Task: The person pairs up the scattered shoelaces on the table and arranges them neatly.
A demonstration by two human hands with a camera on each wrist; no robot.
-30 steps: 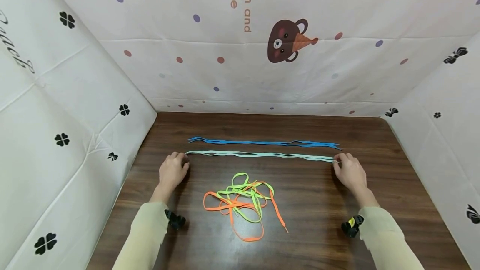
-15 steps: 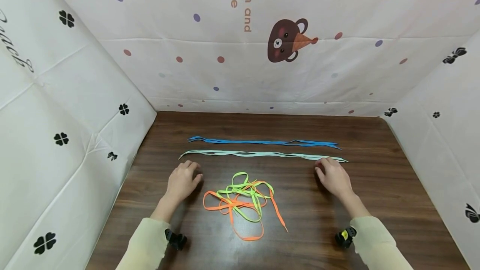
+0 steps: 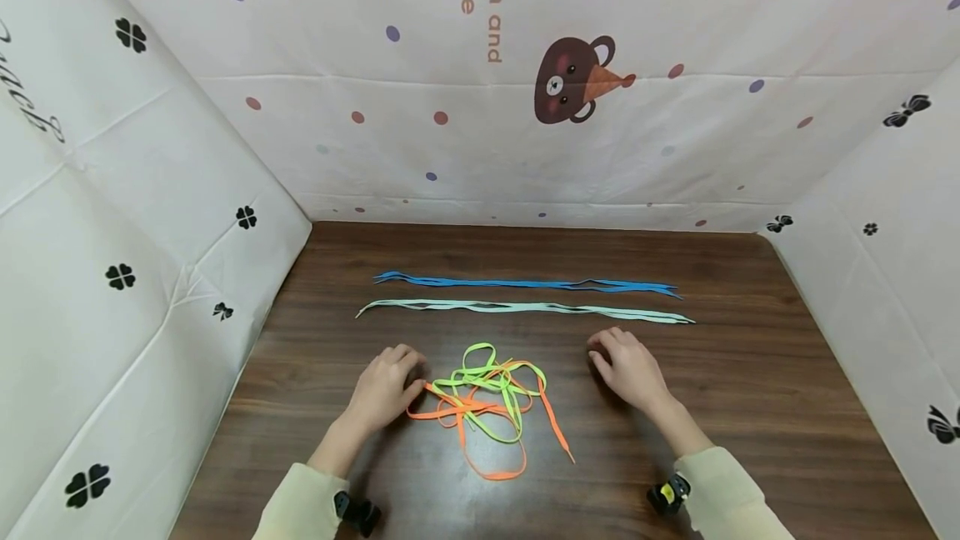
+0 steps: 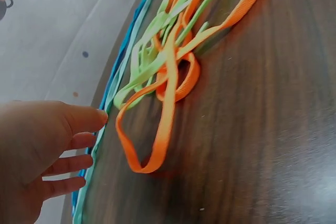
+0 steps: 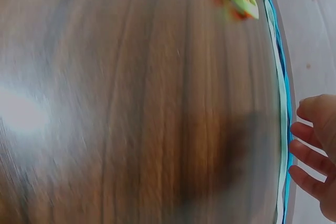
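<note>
Loose, Empty

Head: orange lace [image 3: 476, 412] and green lace [image 3: 471, 383] lie tangled on the desk [image 3: 480, 519]. Left wrist: the left grip [image 4: 44, 148] — relaxed, empty — is just beside them. Right wrist: the right grip [image 5: 324, 142] is equally slack, holding nothing.

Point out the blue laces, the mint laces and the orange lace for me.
Blue laces [image 3: 517, 283], head view: middle of the bundle.
Mint laces [image 3: 517, 307], head view: middle of the bundle.
Orange lace [image 4: 165, 121], left wrist view: right side of its lowest loop.
</note>
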